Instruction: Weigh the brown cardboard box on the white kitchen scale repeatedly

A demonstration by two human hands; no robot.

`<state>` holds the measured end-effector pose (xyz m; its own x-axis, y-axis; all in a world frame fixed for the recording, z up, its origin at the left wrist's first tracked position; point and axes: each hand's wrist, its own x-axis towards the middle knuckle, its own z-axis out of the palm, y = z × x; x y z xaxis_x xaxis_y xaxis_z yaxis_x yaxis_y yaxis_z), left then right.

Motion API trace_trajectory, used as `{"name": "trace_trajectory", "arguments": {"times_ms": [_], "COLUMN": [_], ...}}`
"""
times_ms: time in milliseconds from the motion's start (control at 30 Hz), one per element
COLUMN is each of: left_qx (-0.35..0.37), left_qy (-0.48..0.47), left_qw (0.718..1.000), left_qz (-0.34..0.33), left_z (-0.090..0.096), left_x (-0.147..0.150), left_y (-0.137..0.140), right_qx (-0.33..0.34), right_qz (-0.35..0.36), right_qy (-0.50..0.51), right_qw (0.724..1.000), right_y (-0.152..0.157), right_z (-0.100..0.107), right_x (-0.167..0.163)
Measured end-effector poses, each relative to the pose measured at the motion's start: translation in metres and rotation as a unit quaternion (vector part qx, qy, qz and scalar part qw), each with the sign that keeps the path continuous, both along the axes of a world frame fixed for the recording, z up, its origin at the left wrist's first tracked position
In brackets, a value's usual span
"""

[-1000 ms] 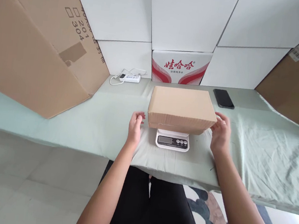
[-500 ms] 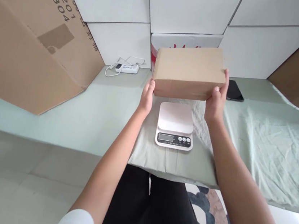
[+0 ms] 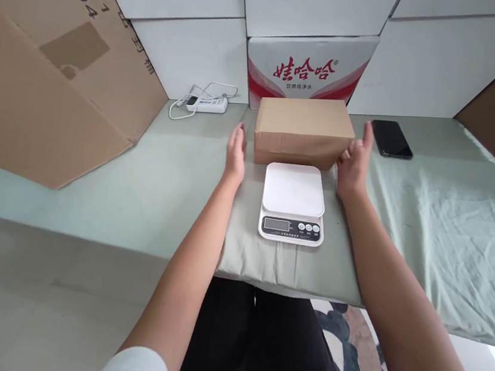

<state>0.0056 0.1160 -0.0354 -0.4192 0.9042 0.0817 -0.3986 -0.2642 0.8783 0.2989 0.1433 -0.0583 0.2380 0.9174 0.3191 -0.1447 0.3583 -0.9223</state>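
Observation:
A brown cardboard box (image 3: 302,126) rests on the cloth-covered table, right behind a white digital kitchen scale (image 3: 294,200). The scale's platform is bare and its display looks blank. Beside the box's left end, with a small gap, my left hand (image 3: 236,153) is open, fingers stretched forward. At the box's front right corner, my right hand (image 3: 353,165) has its fingers apart, one pointing up. Its other fingertips are at the box's side, and whether they touch it is hard to make out.
A white carton with red lettering (image 3: 307,66) stands behind the box, among white panels. A black phone (image 3: 391,139) lies to the right, a white power strip with cable (image 3: 207,104) to the left. A large carton (image 3: 56,84) leans at far left.
The cardboard box has come down from above the table onto it, behind the scale. My left hand has let go and moved off to the left; my right hand's grip has loosened.

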Motion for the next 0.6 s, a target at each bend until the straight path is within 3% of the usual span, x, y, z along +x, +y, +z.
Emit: {"name": "trace_trajectory", "arguments": {"times_ms": [133,233,600], "left_qx": [-0.034,-0.047,-0.055], "left_qy": [-0.016,-0.04,-0.052], "left_qw": [0.998,0.996,0.996], "left_qz": [0.045,0.057,0.04], "left_z": [0.016,0.022,0.024], "left_x": [-0.034,-0.044,-0.031], "left_y": [-0.004,-0.008,-0.01], "right_qx": [-0.037,-0.064,-0.08], "right_qz": [-0.092,-0.122,-0.126], "right_qy": [0.063,0.118,0.124], "right_qw": [0.993,0.983,0.981], "right_y": [0.001,0.002,-0.007], "right_z": [0.0,-0.004,0.002], "right_x": [0.034,0.05,0.034]}}
